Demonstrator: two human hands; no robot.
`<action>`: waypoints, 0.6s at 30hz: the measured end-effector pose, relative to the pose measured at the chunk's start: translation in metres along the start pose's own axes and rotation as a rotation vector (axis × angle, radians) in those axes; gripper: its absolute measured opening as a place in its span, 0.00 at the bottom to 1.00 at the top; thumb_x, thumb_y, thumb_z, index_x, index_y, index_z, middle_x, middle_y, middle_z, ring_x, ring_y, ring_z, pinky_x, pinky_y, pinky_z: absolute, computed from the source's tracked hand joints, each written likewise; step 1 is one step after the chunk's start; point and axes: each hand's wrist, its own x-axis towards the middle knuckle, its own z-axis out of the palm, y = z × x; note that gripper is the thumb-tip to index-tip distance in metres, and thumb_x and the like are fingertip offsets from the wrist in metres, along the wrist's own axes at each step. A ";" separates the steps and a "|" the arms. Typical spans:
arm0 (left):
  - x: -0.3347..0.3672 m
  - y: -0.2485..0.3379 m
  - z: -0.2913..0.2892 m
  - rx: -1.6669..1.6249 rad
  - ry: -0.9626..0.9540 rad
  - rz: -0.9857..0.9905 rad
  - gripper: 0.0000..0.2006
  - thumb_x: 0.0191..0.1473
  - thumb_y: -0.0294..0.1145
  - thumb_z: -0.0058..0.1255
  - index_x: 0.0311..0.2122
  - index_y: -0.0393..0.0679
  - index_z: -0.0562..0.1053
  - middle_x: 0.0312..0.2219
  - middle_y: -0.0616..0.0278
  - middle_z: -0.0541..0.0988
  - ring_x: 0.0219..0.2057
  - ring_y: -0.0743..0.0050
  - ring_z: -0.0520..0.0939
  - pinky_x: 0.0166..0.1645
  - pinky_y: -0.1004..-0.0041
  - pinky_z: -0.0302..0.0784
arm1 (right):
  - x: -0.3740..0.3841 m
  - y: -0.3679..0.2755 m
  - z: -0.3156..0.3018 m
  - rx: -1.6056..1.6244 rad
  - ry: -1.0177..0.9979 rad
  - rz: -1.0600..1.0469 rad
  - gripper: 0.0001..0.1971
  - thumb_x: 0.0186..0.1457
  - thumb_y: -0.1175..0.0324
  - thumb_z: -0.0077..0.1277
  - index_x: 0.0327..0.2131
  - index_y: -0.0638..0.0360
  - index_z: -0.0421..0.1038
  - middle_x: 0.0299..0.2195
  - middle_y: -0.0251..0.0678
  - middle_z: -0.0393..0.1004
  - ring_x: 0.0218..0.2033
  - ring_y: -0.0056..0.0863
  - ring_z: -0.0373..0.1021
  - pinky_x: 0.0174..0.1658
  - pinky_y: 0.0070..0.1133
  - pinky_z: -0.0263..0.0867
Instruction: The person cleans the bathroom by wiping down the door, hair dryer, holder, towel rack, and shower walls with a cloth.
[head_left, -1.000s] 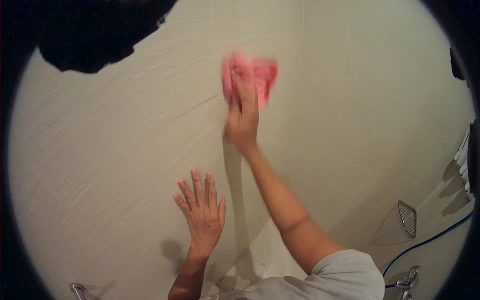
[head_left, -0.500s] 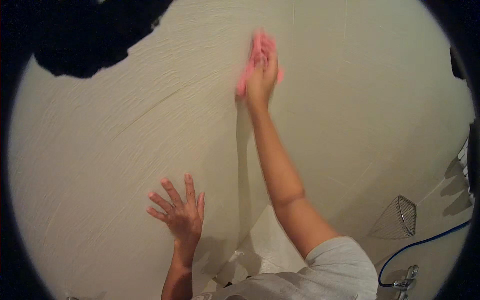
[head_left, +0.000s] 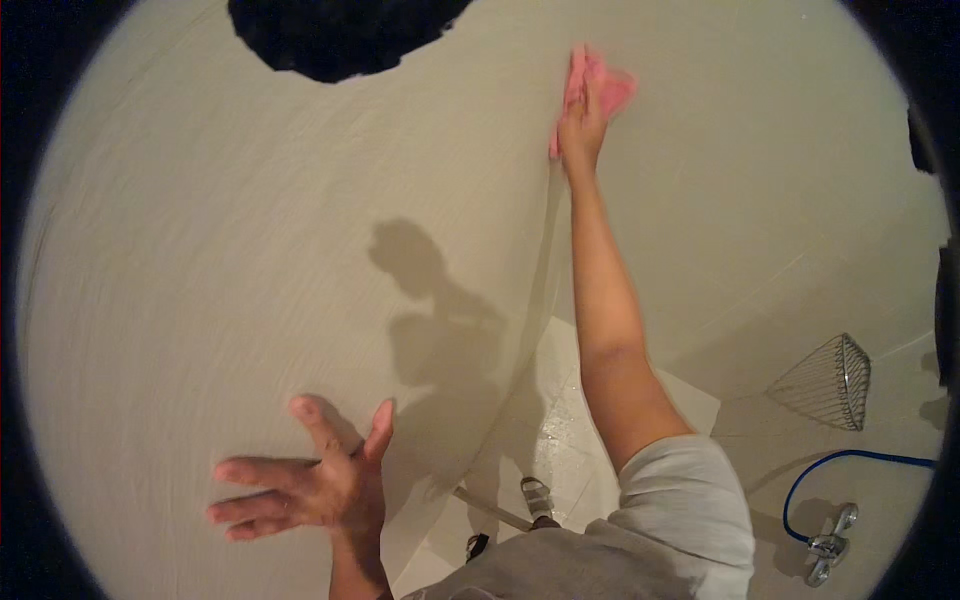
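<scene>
High up, near the corner where two pale walls meet, my right hand (head_left: 583,132) presses a pink cloth (head_left: 618,92) to the wall with its arm stretched far out. The cloth is bunched under the fingers and spreads out to their right. At the lower left my left hand (head_left: 335,485) is open, its fingers spread wide, beside the left wall (head_left: 200,300). Nothing is in it. I cannot tell whether its palm or fingertips touch that wall.
A triangular wire corner basket (head_left: 830,385) hangs on the right. Below it a chrome tap (head_left: 825,548) carries a blue hose (head_left: 840,453). A sandalled foot (head_left: 537,497) stands on the wet-looking tiled floor (head_left: 575,445). Dark shapes block parts of the upper edge and right rim.
My right hand and the cloth have shifted up and right in the view. My left hand is lower and looks larger, its fingers turned leftward. The view has shifted, showing more floor and a foot.
</scene>
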 end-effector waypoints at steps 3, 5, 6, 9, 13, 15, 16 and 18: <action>-0.001 -0.007 -0.019 -0.030 -0.034 -0.025 0.48 0.38 0.82 0.35 0.63 0.68 0.53 0.63 0.32 0.37 0.61 0.19 0.30 0.56 0.27 0.27 | -0.146 0.048 -0.075 -0.032 0.149 0.472 0.25 0.61 0.75 0.33 0.62 0.57 0.47 0.65 0.39 0.45 0.61 0.31 0.53 0.57 0.25 0.56; 0.007 0.010 -0.024 -0.179 0.005 -0.071 0.48 0.38 0.82 0.36 0.64 0.68 0.53 0.63 0.34 0.38 0.61 0.19 0.31 0.56 0.28 0.27 | -0.218 0.097 -0.176 -0.308 0.250 0.690 0.27 0.62 0.70 0.31 0.64 0.54 0.43 0.65 0.32 0.47 0.60 0.27 0.56 0.44 0.19 0.67; 0.002 0.022 -0.020 -0.181 -0.015 -0.049 0.48 0.37 0.82 0.37 0.64 0.68 0.53 0.63 0.35 0.39 0.61 0.19 0.31 0.57 0.29 0.27 | -0.270 0.100 -0.186 -0.258 0.297 0.950 0.26 0.64 0.68 0.30 0.64 0.54 0.42 0.65 0.33 0.47 0.49 0.28 0.64 0.31 0.20 0.66; 0.000 0.027 -0.018 -0.210 -0.017 -0.036 0.48 0.37 0.81 0.39 0.63 0.68 0.54 0.64 0.37 0.41 0.61 0.19 0.31 0.57 0.29 0.25 | -0.312 0.074 -0.167 0.264 0.625 1.125 0.26 0.65 0.68 0.30 0.64 0.56 0.40 0.65 0.36 0.44 0.57 0.31 0.60 0.51 0.25 0.65; -0.012 0.003 -0.014 -0.129 -0.074 0.085 0.40 0.47 0.73 0.39 0.61 0.61 0.61 0.63 0.42 0.48 0.60 0.15 0.33 0.59 0.36 0.15 | -0.216 -0.047 -0.033 0.757 0.520 0.451 0.25 0.60 0.75 0.35 0.61 0.63 0.49 0.62 0.39 0.51 0.63 0.31 0.49 0.65 0.26 0.42; -0.018 -0.004 -0.013 -0.214 -0.059 0.085 0.35 0.51 0.64 0.45 0.61 0.57 0.62 0.63 0.48 0.50 0.61 0.18 0.35 0.59 0.35 0.15 | -0.168 -0.165 0.006 0.277 0.131 0.516 0.21 0.58 0.81 0.36 0.56 0.63 0.60 0.55 0.40 0.64 0.56 0.27 0.61 0.59 0.21 0.54; -0.017 0.010 -0.017 -0.306 -0.132 0.134 0.33 0.53 0.59 0.44 0.61 0.53 0.62 0.63 0.49 0.51 0.62 0.22 0.37 0.60 0.37 0.15 | -0.146 -0.201 0.029 0.066 0.258 0.216 0.20 0.55 0.80 0.39 0.52 0.66 0.64 0.54 0.43 0.65 0.57 0.34 0.61 0.62 0.28 0.49; -0.022 0.019 -0.027 -0.532 -0.198 0.236 0.26 0.57 0.41 0.44 0.58 0.40 0.63 0.63 0.47 0.52 0.64 0.32 0.41 0.62 0.41 0.20 | -0.142 -0.269 0.031 0.104 0.031 -0.076 0.18 0.57 0.74 0.43 0.51 0.62 0.67 0.54 0.44 0.66 0.57 0.33 0.61 0.59 0.25 0.53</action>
